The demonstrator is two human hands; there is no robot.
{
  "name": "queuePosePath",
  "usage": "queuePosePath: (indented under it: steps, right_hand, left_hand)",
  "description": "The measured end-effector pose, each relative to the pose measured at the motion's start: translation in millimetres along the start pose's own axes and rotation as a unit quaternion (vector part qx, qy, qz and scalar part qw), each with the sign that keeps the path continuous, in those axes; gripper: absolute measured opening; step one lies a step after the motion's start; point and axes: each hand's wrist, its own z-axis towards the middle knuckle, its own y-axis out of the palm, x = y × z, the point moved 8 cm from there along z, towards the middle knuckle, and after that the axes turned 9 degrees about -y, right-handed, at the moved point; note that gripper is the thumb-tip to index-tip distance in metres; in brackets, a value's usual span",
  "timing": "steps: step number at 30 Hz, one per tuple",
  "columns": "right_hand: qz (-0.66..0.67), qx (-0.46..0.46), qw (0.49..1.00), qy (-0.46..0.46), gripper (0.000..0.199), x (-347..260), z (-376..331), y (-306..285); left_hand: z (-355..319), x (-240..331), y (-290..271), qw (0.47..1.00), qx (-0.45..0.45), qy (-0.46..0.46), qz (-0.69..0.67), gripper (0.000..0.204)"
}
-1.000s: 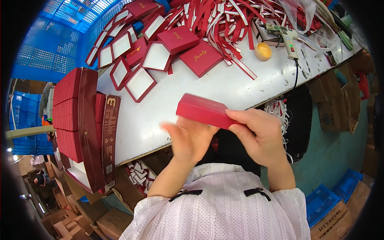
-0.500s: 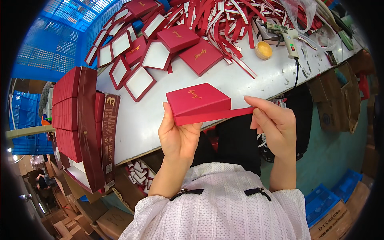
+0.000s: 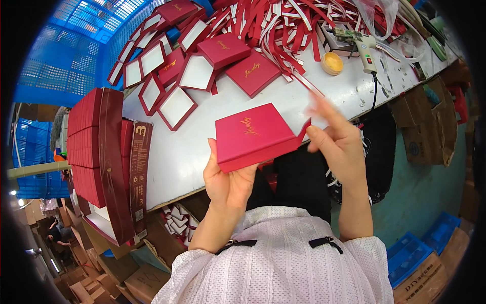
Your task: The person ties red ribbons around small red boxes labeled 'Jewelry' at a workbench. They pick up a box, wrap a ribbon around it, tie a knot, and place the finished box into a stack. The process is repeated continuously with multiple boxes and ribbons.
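Closest in, the left hand (image 3: pixel 230 177) cups the red box (image 3: pixel 254 136) from beneath, thumb up its left edge and fingers clamped under the near side, so the box hangs above the counter (image 3: pixel 177 157) edge in front of the body, lid face up. The right hand (image 3: pixel 336 144) is open and slightly blurred just beside the box's right corner, fingers spread and gripping nothing. Done well, I judge, the supporting palm stays flat and the free fingers press the corner squarely so the lid seats even. Farther off lie open white-lined trays (image 3: pixel 174 106), closed boxes (image 3: pixel 252 72), a heap of red strips (image 3: pixel 283 25), a glue gun (image 3: pixel 365 48) and a yellow pot (image 3: pixel 332 63).
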Motion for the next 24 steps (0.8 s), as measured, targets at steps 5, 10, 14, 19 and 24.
queuePosePath:
  steps: [5, 10, 14, 19, 24]
  right_hand:
    - [0.23, 0.027, 0.972, -0.046, 0.05, -9.6, -6.5, -6.8]
    - [0.169, 0.002, 0.981, -0.098, 0.034, -19.6, -13.9, 5.1]
    - [0.035, -0.009, 0.986, -0.165, 0.035, -26.5, -14.5, 14.3]
    - [-0.041, -0.024, 0.98, -0.195, 0.04, -33.0, -18.8, 14.8]
    - [-0.059, 0.037, 0.99, -0.124, 0.064, -30.4, -14.7, 2.1]
  left_hand:
    - [-0.7, 4.7, -10.9, 1.0, 0.014, -0.017, 0.01, 0.04]
    - [10.5, -3.8, -46.1, 0.988, 0.12, -0.075, 0.056, 0.04]
    - [23.9, -16.1, -53.1, 0.981, 0.104, -0.128, 0.103, 0.044]
    - [25.0, -17.0, -54.0, 0.978, 0.069, -0.146, 0.134, 0.044]
    - [21.0, -17.1, -54.6, 0.98, 0.045, -0.138, 0.136, 0.044]
